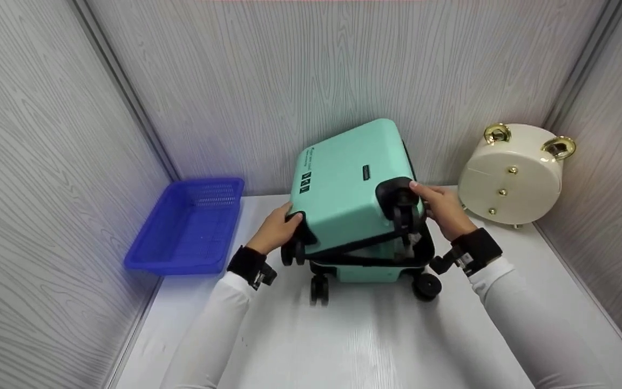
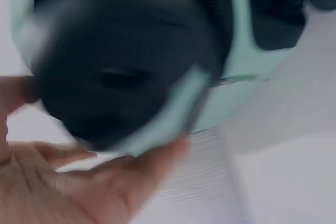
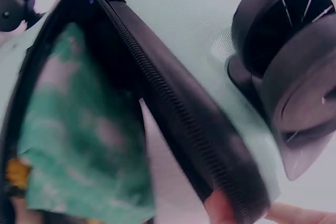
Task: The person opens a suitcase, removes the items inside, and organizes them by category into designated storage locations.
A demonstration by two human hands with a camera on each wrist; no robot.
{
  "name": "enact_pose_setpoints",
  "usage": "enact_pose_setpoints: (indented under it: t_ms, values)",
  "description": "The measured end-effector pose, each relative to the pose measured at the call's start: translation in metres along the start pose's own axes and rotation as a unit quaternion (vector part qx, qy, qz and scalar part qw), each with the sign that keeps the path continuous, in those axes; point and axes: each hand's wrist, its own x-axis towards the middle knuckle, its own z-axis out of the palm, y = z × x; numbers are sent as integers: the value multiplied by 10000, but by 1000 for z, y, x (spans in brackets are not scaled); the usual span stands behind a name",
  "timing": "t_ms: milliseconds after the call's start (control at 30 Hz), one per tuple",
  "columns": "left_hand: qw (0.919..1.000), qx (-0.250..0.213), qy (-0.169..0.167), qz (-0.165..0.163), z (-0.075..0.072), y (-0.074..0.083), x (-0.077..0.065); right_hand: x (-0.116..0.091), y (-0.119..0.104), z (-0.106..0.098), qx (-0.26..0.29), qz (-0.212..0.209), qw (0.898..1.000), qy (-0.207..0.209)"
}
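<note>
A mint-green suitcase (image 1: 343, 189) lies on the white surface, its upper shell lifted and tilted, with a gap along the near side. My left hand (image 1: 277, 229) grips the shell's left near corner beside a black wheel (image 2: 126, 66). At the right near corner, my right hand (image 1: 446, 210) pinches the shell's rim, thumb on the outside by the other wheel (image 3: 310, 82). The open zipper (image 3: 163, 85) runs along the rim. Through the gap, a green and pink patterned cloth (image 3: 89, 140) shows in the right wrist view; the rest of the inside is mostly hidden.
A blue plastic basket (image 1: 203, 232) stands to the left against the wall. On the right sits a round cream case (image 1: 511, 183) with gold ring-shaped ears and studs. Grey wood-grain walls (image 1: 268, 81) enclose the back and both sides.
</note>
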Motion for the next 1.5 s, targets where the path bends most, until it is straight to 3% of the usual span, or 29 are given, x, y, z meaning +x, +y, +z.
enact_pose_setpoints:
  t_ms: [167,233,300,367,500,567,667,900,1100,1267,1367,1500]
  values:
    - [9922,1019,424,576,7,49,-26,-5,-26,26,-352,-556,9978,93]
    - [9830,1435,683,920,18,64,-32,-7,-35,36,-383,-690,9969,-7]
    - [9682,1934,1079,1164,31,72,-36,-8,-42,45,-467,-815,9953,-220]
    - [9492,2432,1578,1223,45,74,-36,-9,-48,52,-589,-929,9928,-482]
    - [9137,3113,2407,1010,63,66,-33,-7,-54,60,-891,-1112,9850,-969]
    - [9045,3202,2654,945,68,61,-31,-6,-56,62,-1040,-1139,9819,-1097]
    - [8970,3182,2927,915,69,57,-27,-3,-59,64,-1243,-1215,9767,-1260]
    - [8904,2964,3329,921,65,51,-24,2,-49,53,-701,-1385,9727,-1726]
    - [8980,2596,3447,862,56,45,-26,5,-24,35,-337,-1084,9801,-1628]
    - [9068,2148,3530,838,48,36,-29,4,4,18,-800,-649,9846,-1413]
    - [9173,1770,3495,720,42,32,-32,3,22,11,-1252,-462,9822,-1321]
    - [9335,1216,3352,369,33,26,-36,-5,51,10,-2266,-525,9630,-1362]
